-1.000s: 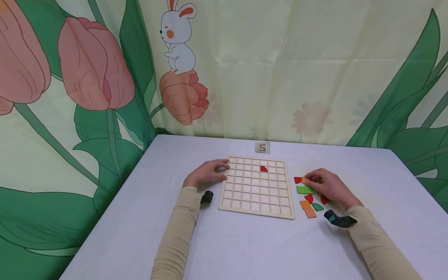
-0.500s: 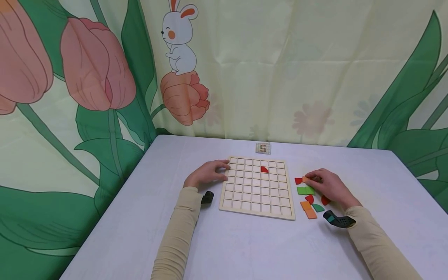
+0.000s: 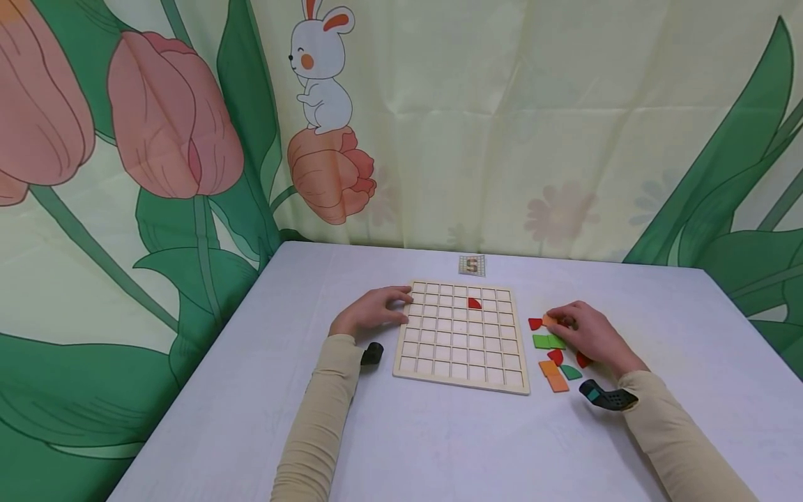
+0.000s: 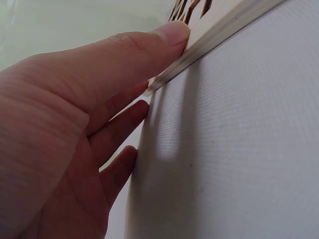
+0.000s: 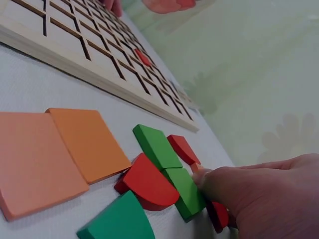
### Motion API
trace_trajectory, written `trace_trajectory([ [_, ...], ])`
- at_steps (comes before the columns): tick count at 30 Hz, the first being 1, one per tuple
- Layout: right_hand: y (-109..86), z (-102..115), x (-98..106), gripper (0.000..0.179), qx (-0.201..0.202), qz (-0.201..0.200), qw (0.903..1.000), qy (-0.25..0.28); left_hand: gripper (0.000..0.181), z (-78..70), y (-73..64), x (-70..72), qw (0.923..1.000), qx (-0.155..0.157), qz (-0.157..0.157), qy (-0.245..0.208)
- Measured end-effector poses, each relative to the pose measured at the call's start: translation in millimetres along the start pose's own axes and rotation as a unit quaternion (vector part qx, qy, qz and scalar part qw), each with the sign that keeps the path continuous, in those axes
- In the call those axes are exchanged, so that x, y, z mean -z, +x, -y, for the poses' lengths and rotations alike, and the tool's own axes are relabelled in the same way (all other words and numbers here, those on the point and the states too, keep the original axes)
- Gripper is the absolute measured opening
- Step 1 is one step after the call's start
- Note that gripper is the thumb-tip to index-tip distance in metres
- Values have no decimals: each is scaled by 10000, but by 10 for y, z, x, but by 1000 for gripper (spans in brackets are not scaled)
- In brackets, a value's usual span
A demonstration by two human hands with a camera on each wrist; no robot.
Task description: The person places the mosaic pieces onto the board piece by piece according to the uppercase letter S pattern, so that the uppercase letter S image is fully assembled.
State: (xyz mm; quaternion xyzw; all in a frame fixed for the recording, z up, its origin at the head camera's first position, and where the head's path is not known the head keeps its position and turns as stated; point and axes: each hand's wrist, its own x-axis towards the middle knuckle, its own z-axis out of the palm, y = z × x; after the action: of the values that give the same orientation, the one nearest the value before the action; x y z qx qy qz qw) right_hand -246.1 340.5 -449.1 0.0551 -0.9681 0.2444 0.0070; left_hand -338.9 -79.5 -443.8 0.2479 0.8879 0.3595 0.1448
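Note:
A wooden grid board (image 3: 442, 325) lies on the table, with a red quarter-circle tile (image 3: 475, 304) in one of its upper cells. My left hand (image 3: 369, 311) rests at the board's left edge. In the left wrist view the thumb (image 4: 167, 37) touches the rim while the other fingers extend loosely. To the right of the board, my right hand (image 3: 590, 333) pinches a small orange tile (image 3: 548, 320), mostly hidden by the fingers in the right wrist view. Close by are a red tile (image 5: 182, 148), light green tiles (image 5: 158, 148) and another red tile (image 5: 148, 185).
Nearer the front lie two orange tiles (image 3: 553, 376) and a dark green quarter-circle tile (image 3: 571, 372). Another red tile (image 3: 583, 360) sits partly under the right hand. Behind the board is a small patterned card (image 3: 472, 265). A printed curtain (image 3: 452, 174) hangs past the table's far edge.
The head view has shifted very slightly. Both hands, the board and the tiles stay in place.

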Motion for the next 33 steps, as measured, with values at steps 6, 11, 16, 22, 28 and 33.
trace_trajectory([
  [6, -22, 18, 9, 62, -20, 76, 10000, 11, 44, -4, -1, 1, 10000, 13, -4, 15],
  [11, -24, 34, 2, 49, -50, 2, 10000, 16, 43, -11, 3, 0, 10000, -16, 1, 59],
  [16, -18, 33, 1, 38, -70, -21, 9999, 80, 44, -22, -2, -1, 10000, -27, 43, 42],
  [22, 1, 32, 22, 42, -121, -13, 9997, 201, 43, -29, -5, 7, 9999, -42, 26, 131],
  [28, 49, 65, 26, 45, -218, 100, 9988, 417, 43, -29, -10, 10, 9999, -37, 14, 94],
  [33, 94, 141, 21, 45, -146, 169, 9984, 512, 43, -25, -5, 14, 9999, -57, 11, 105],
])
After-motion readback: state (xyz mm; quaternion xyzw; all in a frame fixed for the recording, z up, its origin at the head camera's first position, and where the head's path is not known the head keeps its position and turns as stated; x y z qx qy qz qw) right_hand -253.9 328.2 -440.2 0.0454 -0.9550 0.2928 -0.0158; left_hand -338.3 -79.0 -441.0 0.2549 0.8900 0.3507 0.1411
